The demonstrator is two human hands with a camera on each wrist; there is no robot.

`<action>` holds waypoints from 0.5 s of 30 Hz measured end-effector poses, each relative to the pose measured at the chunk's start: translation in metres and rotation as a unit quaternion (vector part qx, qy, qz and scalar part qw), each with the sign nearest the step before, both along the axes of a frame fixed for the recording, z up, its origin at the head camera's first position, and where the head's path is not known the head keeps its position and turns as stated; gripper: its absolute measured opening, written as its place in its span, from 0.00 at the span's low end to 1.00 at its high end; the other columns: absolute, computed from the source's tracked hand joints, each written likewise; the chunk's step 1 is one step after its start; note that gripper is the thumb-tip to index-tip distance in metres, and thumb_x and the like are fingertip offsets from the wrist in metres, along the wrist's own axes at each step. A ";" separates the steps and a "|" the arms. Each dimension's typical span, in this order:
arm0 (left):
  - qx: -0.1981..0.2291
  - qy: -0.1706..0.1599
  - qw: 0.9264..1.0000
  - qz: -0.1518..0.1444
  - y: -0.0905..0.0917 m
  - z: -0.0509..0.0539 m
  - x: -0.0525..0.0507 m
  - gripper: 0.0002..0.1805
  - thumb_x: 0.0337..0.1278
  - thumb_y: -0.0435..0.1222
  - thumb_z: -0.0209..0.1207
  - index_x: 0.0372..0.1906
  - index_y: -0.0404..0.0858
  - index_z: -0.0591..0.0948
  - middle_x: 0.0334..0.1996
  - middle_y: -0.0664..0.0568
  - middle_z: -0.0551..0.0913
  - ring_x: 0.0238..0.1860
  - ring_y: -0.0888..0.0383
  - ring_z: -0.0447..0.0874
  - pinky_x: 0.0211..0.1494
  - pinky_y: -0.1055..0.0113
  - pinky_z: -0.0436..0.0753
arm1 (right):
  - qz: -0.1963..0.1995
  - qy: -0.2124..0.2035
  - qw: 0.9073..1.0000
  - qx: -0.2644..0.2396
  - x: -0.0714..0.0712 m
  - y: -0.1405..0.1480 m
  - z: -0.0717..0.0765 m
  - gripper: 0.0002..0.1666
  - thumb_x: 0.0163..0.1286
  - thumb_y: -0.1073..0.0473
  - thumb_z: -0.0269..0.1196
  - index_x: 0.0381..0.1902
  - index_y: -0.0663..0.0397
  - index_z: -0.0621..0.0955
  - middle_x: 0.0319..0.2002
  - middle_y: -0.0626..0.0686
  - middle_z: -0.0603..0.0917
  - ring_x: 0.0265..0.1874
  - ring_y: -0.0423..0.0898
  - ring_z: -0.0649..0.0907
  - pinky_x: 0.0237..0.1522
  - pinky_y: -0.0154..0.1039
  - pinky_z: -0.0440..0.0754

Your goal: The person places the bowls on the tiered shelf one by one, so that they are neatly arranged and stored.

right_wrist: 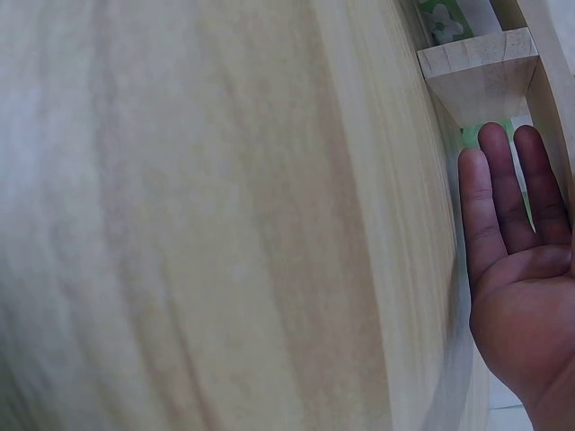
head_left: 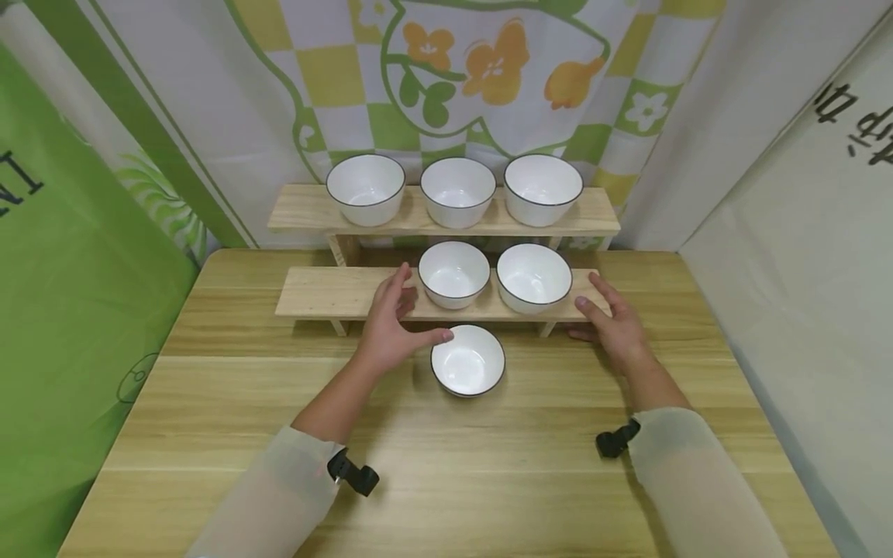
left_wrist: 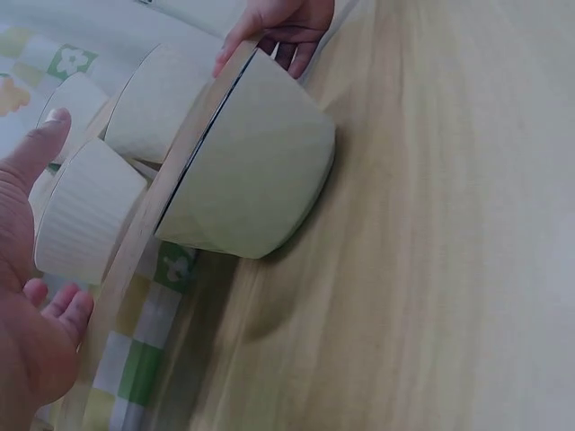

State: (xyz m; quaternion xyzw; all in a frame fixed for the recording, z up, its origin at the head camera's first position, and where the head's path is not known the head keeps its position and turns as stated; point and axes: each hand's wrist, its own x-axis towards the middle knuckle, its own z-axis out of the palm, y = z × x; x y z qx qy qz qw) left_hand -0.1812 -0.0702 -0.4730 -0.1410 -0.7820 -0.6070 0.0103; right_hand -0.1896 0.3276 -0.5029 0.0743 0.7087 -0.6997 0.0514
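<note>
My left hand [head_left: 388, 329] is beside the left bowl [head_left: 454, 277] on the lower wooden shelf [head_left: 335, 293], fingers spread. Its thumb reaches over the rim of a white bowl [head_left: 468, 361] in front of the shelf; contact cannot be told. A second bowl [head_left: 534, 277] stands at the right on that shelf. At the shelf's right end is my right hand [head_left: 617, 329], thumb and index finger by its top surface and other fingers lower. In the right wrist view, three straight fingers [right_wrist: 509, 202] extend by the shelf's wooden support [right_wrist: 481, 81].
The upper shelf [head_left: 300, 209] carries three white, dark-rimmed bowls: left [head_left: 366, 190], middle [head_left: 458, 192] and right [head_left: 543, 190]. Both shelves stand at the back of the wooden table [head_left: 488, 480]. A patterned cloth [head_left: 335, 77] hangs behind them, with a green panel [head_left: 70, 271] at the left.
</note>
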 end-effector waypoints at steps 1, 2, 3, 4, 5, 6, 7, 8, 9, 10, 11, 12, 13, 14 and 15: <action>-0.004 0.000 1.000 -0.002 -0.001 0.000 0.002 0.69 0.38 0.43 0.86 0.84 0.50 0.53 0.77 0.54 0.59 0.71 0.49 0.69 0.73 0.60 0.71 | -0.001 -0.001 1.000 -0.004 0.000 0.000 0.000 0.49 0.76 0.51 0.66 0.85 0.40 0.52 0.84 0.59 0.41 0.41 0.38 0.89 0.45 0.47 0.88; -0.005 0.002 1.000 -0.004 -0.002 -0.001 0.004 0.69 0.38 0.43 0.86 0.84 0.49 0.54 0.76 0.55 0.60 0.71 0.49 0.69 0.73 0.60 0.71 | -0.001 0.000 1.000 -0.004 0.000 0.000 -0.001 0.49 0.76 0.51 0.65 0.85 0.40 0.52 0.84 0.59 0.41 0.41 0.38 0.89 0.44 0.46 0.88; -0.005 0.004 1.000 -0.007 -0.002 -0.001 0.007 0.68 0.38 0.42 0.86 0.84 0.48 0.55 0.75 0.54 0.62 0.70 0.49 0.70 0.73 0.60 0.72 | -0.001 -0.001 1.000 -0.005 0.000 0.000 -0.001 0.49 0.76 0.51 0.66 0.85 0.40 0.52 0.84 0.60 0.42 0.41 0.39 0.89 0.44 0.47 0.88; -0.007 0.004 1.000 -0.010 -0.003 -0.002 0.009 0.68 0.38 0.42 0.86 0.84 0.47 0.55 0.75 0.53 0.63 0.69 0.49 0.71 0.72 0.61 0.72 | -0.001 -0.001 1.000 -0.007 -0.001 0.000 -0.001 0.49 0.76 0.51 0.66 0.85 0.39 0.53 0.84 0.60 0.42 0.41 0.39 0.89 0.44 0.46 0.88; -0.009 0.004 1.000 -0.013 -0.003 -0.002 0.011 0.68 0.37 0.42 0.86 0.84 0.47 0.56 0.74 0.52 0.63 0.68 0.50 0.72 0.72 0.61 0.72 | -0.002 -0.001 1.000 -0.009 -0.001 0.001 -0.002 0.49 0.76 0.50 0.66 0.85 0.38 0.53 0.84 0.59 0.43 0.41 0.39 0.89 0.44 0.46 0.88; -0.012 0.004 1.000 -0.015 -0.003 -0.003 0.013 0.67 0.38 0.42 0.86 0.84 0.46 0.56 0.72 0.51 0.65 0.67 0.50 0.73 0.72 0.62 0.72 | -0.002 -0.002 1.000 -0.009 -0.001 0.002 -0.003 0.49 0.76 0.50 0.66 0.85 0.37 0.53 0.84 0.59 0.42 0.41 0.39 0.89 0.44 0.46 0.88; -0.013 0.007 1.000 -0.017 -0.003 -0.004 0.014 0.67 0.37 0.41 0.86 0.84 0.46 0.56 0.71 0.49 0.66 0.66 0.50 0.74 0.72 0.62 0.73 | -0.002 -0.003 1.000 -0.012 0.000 0.000 0.001 0.49 0.76 0.51 0.65 0.85 0.38 0.52 0.84 0.60 0.43 0.41 0.39 0.89 0.44 0.46 0.88; -0.015 0.010 1.000 -0.017 -0.003 -0.005 0.016 0.67 0.37 0.40 0.86 0.83 0.45 0.57 0.69 0.48 0.67 0.66 0.49 0.74 0.72 0.62 0.73 | -0.001 -0.003 1.000 -0.012 0.002 -0.001 0.004 0.49 0.76 0.52 0.65 0.85 0.39 0.52 0.84 0.60 0.42 0.40 0.39 0.89 0.45 0.46 0.88; -0.021 0.011 1.000 -0.015 -0.003 -0.006 0.018 0.66 0.37 0.40 0.86 0.83 0.44 0.58 0.68 0.47 0.68 0.65 0.49 0.75 0.71 0.62 0.73 | 0.000 -0.005 1.000 -0.015 0.004 -0.003 0.008 0.49 0.76 0.52 0.65 0.85 0.40 0.52 0.84 0.60 0.42 0.40 0.39 0.89 0.45 0.47 0.88; -0.025 0.013 0.999 -0.014 -0.003 -0.007 0.020 0.65 0.37 0.40 0.86 0.82 0.44 0.59 0.67 0.47 0.69 0.65 0.48 0.76 0.71 0.62 0.74 | 0.001 -0.006 1.000 -0.014 0.005 -0.004 0.011 0.49 0.76 0.52 0.65 0.85 0.40 0.52 0.84 0.61 0.42 0.40 0.39 0.89 0.45 0.47 0.88; -0.027 0.015 0.999 -0.014 -0.003 -0.008 0.021 0.64 0.37 0.40 0.86 0.82 0.43 0.60 0.66 0.46 0.70 0.65 0.47 0.76 0.71 0.61 0.74 | 0.002 -0.006 1.000 -0.015 0.006 -0.005 0.014 0.49 0.76 0.53 0.65 0.85 0.41 0.52 0.84 0.61 0.42 0.40 0.39 0.89 0.45 0.47 0.88; -0.028 0.019 0.999 -0.014 -0.003 -0.010 0.023 0.63 0.37 0.39 0.86 0.81 0.41 0.62 0.64 0.45 0.71 0.64 0.45 0.77 0.71 0.60 0.74 | 0.003 -0.006 1.000 -0.014 0.007 -0.006 0.015 0.49 0.77 0.53 0.65 0.85 0.42 0.51 0.84 0.61 0.41 0.40 0.39 0.89 0.46 0.47 0.88; -0.027 0.022 0.999 -0.014 -0.003 -0.011 0.024 0.62 0.36 0.38 0.86 0.80 0.40 0.63 0.64 0.44 0.71 0.64 0.44 0.76 0.71 0.59 0.74 | 0.003 -0.006 1.000 -0.015 0.007 -0.007 0.016 0.50 0.76 0.53 0.66 0.85 0.42 0.51 0.84 0.62 0.42 0.40 0.39 0.89 0.46 0.47 0.88; -0.024 0.024 0.999 -0.016 -0.003 -0.013 0.025 0.61 0.36 0.38 0.86 0.80 0.39 0.64 0.63 0.44 0.72 0.64 0.43 0.76 0.71 0.58 0.74 | 0.004 -0.006 1.000 -0.013 0.007 -0.007 0.015 0.50 0.76 0.53 0.65 0.85 0.42 0.51 0.84 0.62 0.42 0.40 0.39 0.89 0.45 0.47 0.88; -0.022 0.027 0.999 -0.018 -0.002 -0.015 0.027 0.61 0.36 0.37 0.86 0.79 0.38 0.65 0.62 0.44 0.72 0.63 0.43 0.76 0.71 0.57 0.74 | 0.005 -0.005 1.000 -0.012 0.007 -0.006 0.014 0.50 0.77 0.52 0.65 0.85 0.42 0.51 0.83 0.63 0.42 0.39 0.39 0.89 0.45 0.46 0.88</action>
